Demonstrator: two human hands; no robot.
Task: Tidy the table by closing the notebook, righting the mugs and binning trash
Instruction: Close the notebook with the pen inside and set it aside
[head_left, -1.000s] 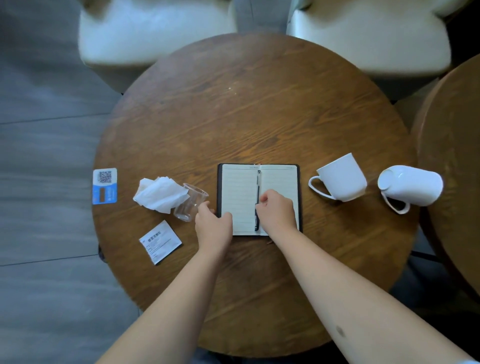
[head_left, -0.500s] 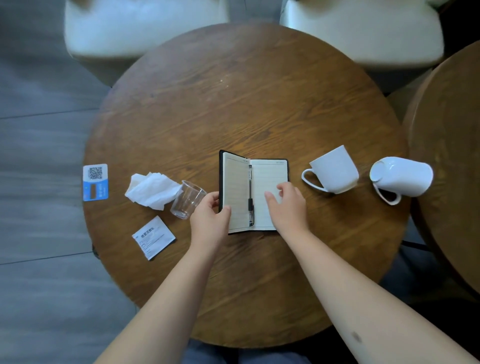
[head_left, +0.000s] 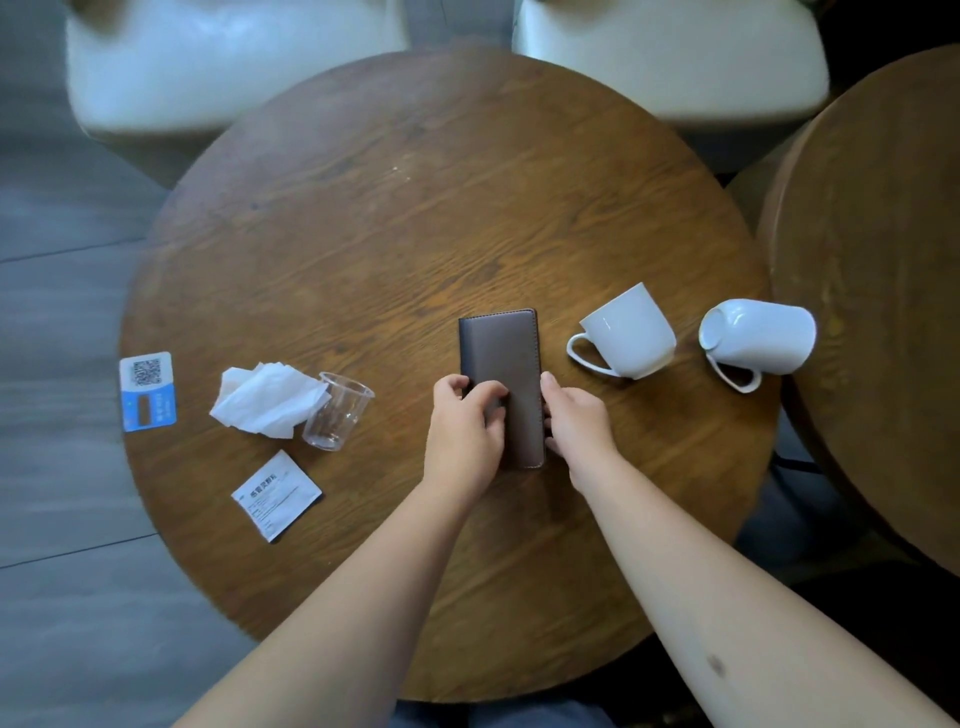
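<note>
The notebook (head_left: 501, 358) lies shut on the round wooden table (head_left: 415, 208), its dark brown cover facing up. My left hand (head_left: 465, 431) rests on its near left part, fingers curled over the cover. My right hand (head_left: 574, 421) touches the notebook's right edge with fingers spread. The pen is hidden inside. Two white mugs lie on their sides to the right: one (head_left: 626, 332) close to the notebook, the other (head_left: 756, 338) at the table's right edge. A crumpled white tissue (head_left: 267, 397), a tipped clear plastic cup (head_left: 337, 410) and a white sachet (head_left: 275, 496) lie to the left.
A blue and white QR card (head_left: 147, 389) sits at the table's left edge. Two pale cushioned chairs (head_left: 228, 62) stand behind the table. A second wooden table (head_left: 883, 260) abuts on the right. Grey floor lies to the left.
The notebook's left cover has swung over to the right and the book is now shut with the pen inside. My left hand followed onto the cover; my right hand slid to its right edge.
</note>
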